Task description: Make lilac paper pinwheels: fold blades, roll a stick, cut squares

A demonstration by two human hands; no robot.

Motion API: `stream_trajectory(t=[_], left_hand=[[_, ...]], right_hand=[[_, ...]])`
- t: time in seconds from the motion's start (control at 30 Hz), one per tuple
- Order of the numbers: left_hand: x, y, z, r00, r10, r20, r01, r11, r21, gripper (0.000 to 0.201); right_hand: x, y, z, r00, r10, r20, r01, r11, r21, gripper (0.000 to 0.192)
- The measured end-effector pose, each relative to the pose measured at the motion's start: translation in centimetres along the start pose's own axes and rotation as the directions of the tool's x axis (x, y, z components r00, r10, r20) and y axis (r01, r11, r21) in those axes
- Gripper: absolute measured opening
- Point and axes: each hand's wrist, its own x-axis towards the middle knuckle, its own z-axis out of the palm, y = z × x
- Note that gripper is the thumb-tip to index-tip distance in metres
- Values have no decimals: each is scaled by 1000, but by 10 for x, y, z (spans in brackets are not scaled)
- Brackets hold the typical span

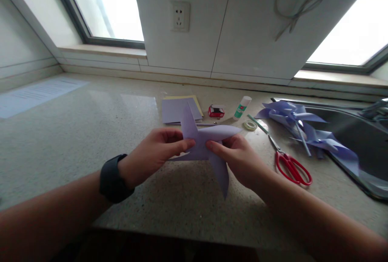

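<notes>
A lilac paper pinwheel (202, 141) with pointed blades is held above the speckled countertop (91, 133) between both hands. My left hand (154, 155), with a black watch on its wrist, pinches the pinwheel's middle from the left. My right hand (238, 159) pinches the same middle from the right, thumb on top. One blade points up, one to the right and one hangs down.
Behind the hands lie a stack of lilac and yellow paper sheets (177, 108), a small red box (216, 111), a glue stick (242, 107) and a tape roll (250, 125). Red-handled scissors (291, 165) lie to the right. Finished lilac pinwheels (303, 126) rest at the sink (360, 141) edge.
</notes>
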Motion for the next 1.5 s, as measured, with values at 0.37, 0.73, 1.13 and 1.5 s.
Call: stream_trajectory(t=[0.37, 0.73, 1.13, 1.5], left_hand=[[4, -9, -1, 998, 51, 34, -41, 968, -249, 38], [8, -23, 12, 997, 62, 42, -47, 954, -296, 40], [8, -22, 15, 998, 44, -53, -53, 983, -176, 23], [9, -29, 12, 998, 55, 15, -52, 988, -149, 46]], right_hand=[[5, -5, -4, 988, 14, -151, 0, 995, 95, 26], [9, -1, -3, 971, -84, -224, 121, 981, 152, 30], [11, 5, -3, 967, -128, -222, 152, 983, 99, 28], [11, 3, -3, 952, -201, -232, 200, 979, -29, 30]])
